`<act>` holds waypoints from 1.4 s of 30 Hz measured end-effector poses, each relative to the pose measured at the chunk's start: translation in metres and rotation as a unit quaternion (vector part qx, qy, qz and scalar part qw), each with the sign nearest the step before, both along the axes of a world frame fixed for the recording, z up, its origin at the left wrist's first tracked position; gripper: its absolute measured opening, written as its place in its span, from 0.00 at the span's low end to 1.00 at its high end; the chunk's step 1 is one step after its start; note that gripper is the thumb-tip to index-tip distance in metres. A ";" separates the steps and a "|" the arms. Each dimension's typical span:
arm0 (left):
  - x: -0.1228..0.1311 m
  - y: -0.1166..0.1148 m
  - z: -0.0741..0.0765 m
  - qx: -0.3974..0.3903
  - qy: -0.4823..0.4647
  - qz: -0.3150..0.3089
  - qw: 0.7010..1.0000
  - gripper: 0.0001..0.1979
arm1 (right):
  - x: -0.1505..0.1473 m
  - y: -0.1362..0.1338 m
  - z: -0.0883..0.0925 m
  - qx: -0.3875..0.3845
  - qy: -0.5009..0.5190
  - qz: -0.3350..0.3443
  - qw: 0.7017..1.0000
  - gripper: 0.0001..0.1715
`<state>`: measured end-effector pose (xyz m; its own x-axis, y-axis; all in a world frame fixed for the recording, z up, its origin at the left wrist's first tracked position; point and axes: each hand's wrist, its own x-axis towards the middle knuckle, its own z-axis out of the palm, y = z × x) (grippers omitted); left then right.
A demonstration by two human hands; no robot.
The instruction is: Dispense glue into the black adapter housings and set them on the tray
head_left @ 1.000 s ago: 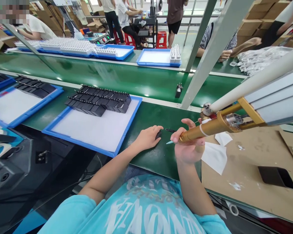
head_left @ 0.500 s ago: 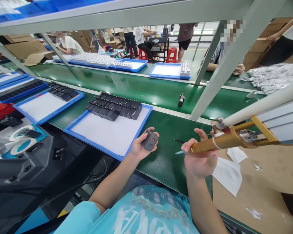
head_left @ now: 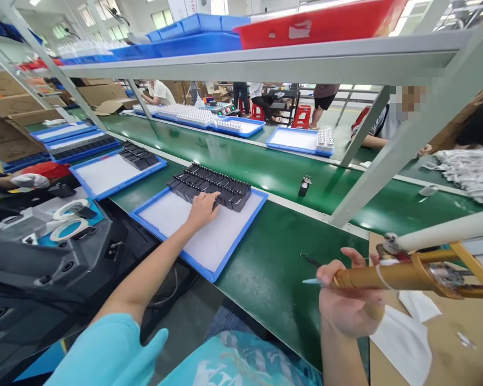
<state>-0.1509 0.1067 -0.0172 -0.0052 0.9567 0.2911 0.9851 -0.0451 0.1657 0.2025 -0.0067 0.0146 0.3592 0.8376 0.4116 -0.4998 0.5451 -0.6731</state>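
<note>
Left hand [head_left: 203, 210] has moved: 0.5 s ago it held up 1 dark block over the bench, right of the tray; now it's over the tray [head_left: 213, 275], at the near edge of the black blocks [head_left: 203, 182]. Fingers are bent down against the group, a dark bit showing at the fingertips. Can't tell if they're gripping a block or just touching; can't confirm it's the same block either. Blocks sit packed in rows at the far side of the tray, pins up, on a white sheet [head_left: 215, 249]; near part of the sheet is bare. Right hand [head_left: 348, 308] same as before: fingers closed round the front of the gold tube [head_left: 386, 277], pale blue tip [head_left: 312, 281] sticking out left over the green bench [head_left: 257, 289]. Thin black tool [head_left: 309, 260] lies just beyond the tip, same spot. White paper [head_left: 406, 340] on the cardboard [head_left: 459, 348], right and near. 1 loose black plug [head_left: 304, 188] on the far green strip, apart from the rest, unchanged. Left tray [head_left: 100, 179] also has black blocks at its far right. View has tilted up: red bin [head_left: 322, 27] and blue trays [head_left: 197, 37] on the shelf [head_left: 265, 65] now show.
</note>
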 end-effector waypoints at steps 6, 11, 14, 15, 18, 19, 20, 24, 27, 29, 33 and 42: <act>-0.021 0.017 -0.013 0.067 0.053 0.006 0.996 0.23 | -0.003 0.001 0.001 -0.008 0.003 -0.018 1.000 0.21; -0.005 0.020 0.001 0.170 0.021 -0.029 0.985 0.27 | -0.002 -0.001 0.000 -0.017 -0.004 -0.018 1.000 0.23; 0.038 0.045 0.024 0.238 -0.059 -0.070 0.967 0.28 | -0.003 -0.003 0.001 -0.018 -0.009 -0.015 1.000 0.21; 0.058 0.059 0.030 0.236 -0.088 -0.094 0.963 0.29 | -0.003 -0.004 0.002 -0.016 -0.010 -0.013 1.000 0.21; 0.126 0.108 0.035 0.113 -0.148 -0.159 0.969 0.35 | -0.005 -0.005 0.003 -0.010 -0.013 -0.009 1.000 0.21; 0.148 0.124 0.033 0.042 -0.166 -0.149 0.974 0.37 | -0.005 -0.005 0.002 -0.007 -0.015 -0.009 1.000 0.21; 0.167 0.140 0.029 -0.029 -0.181 -0.125 0.975 0.40 | -0.005 -0.004 0.001 -0.005 -0.015 -0.010 1.000 0.21; 0.213 0.185 0.013 -0.113 -0.202 -0.054 0.971 0.42 | -0.004 -0.002 -0.004 -0.003 -0.010 -0.015 1.000 0.20; 0.215 0.196 0.012 -0.134 -0.206 -0.019 0.969 0.32 | -0.003 -0.001 -0.005 -0.006 -0.008 -0.019 1.000 0.19; 0.210 0.193 0.016 -0.135 -0.205 -0.027 0.969 0.24 | -0.003 -0.002 -0.004 0.001 -0.010 -0.017 1.000 0.18; 0.192 0.153 0.027 -0.136 -0.208 -0.099 0.964 0.20 | -0.003 -0.003 0.000 0.009 -0.014 -0.008 1.000 0.17; 0.147 -0.035 0.022 -0.237 -0.207 -0.289 0.904 0.21 | -0.002 -0.004 0.002 0.002 -0.010 0.016 1.000 0.18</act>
<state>-0.0038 0.0713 0.0045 0.5214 0.8509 -0.0646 0.6688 -0.3605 0.6502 0.2005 -0.0110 0.0168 0.3238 0.8465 0.4225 -0.5030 0.5323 -0.6809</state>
